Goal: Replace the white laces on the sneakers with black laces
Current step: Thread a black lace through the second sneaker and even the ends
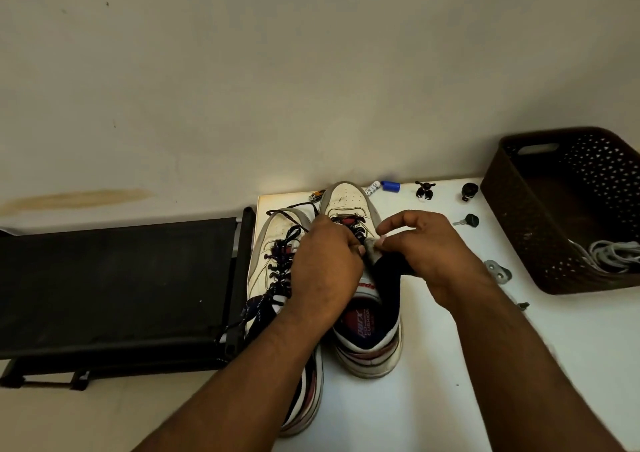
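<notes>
Right sneaker [349, 205] points toe-away, lengthwise; left hand [323, 264] and right hand [429, 254] pinch its black lace [356, 235].

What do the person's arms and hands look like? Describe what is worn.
Both forearms are bare as far as the frame shows: no sleeve, watch or bracelet in view. The left hand and right hand wear no gloves, and no ring is visible. Short fingernails show on the right hand.
</notes>
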The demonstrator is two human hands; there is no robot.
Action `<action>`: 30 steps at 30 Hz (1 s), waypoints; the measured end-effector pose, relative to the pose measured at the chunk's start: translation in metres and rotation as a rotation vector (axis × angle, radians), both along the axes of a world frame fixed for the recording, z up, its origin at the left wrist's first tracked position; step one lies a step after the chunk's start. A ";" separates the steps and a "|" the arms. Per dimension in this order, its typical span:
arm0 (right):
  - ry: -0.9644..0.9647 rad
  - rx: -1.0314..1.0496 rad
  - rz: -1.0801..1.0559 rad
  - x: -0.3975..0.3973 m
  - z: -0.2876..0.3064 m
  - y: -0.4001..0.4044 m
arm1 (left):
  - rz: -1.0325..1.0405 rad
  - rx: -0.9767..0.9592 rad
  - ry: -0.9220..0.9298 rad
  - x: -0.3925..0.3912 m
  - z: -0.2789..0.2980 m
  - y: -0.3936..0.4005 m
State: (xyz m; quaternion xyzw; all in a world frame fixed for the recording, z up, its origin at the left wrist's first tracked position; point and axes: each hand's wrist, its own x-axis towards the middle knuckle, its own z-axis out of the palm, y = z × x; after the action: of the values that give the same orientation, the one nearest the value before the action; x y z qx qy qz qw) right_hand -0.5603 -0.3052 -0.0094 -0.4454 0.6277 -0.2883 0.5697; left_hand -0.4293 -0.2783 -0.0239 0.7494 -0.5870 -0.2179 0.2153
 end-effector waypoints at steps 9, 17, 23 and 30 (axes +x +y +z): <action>0.005 0.069 0.022 0.005 -0.004 0.004 | -0.024 0.021 -0.054 -0.003 -0.002 -0.002; -0.354 0.012 -0.271 0.001 -0.008 -0.007 | -0.045 0.029 -0.012 0.007 0.003 0.002; -0.820 -0.230 -0.356 -0.023 0.021 -0.011 | -0.016 -0.092 0.042 0.005 0.003 0.004; 0.560 -0.255 0.435 -0.006 -0.010 -0.002 | 0.015 -0.132 0.102 0.003 0.003 0.005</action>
State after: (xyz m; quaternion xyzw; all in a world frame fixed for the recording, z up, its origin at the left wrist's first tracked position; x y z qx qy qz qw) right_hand -0.5667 -0.3074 -0.0195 -0.6971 0.6090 -0.1036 0.3639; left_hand -0.4259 -0.2736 -0.0211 0.7258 -0.5826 -0.2150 0.2957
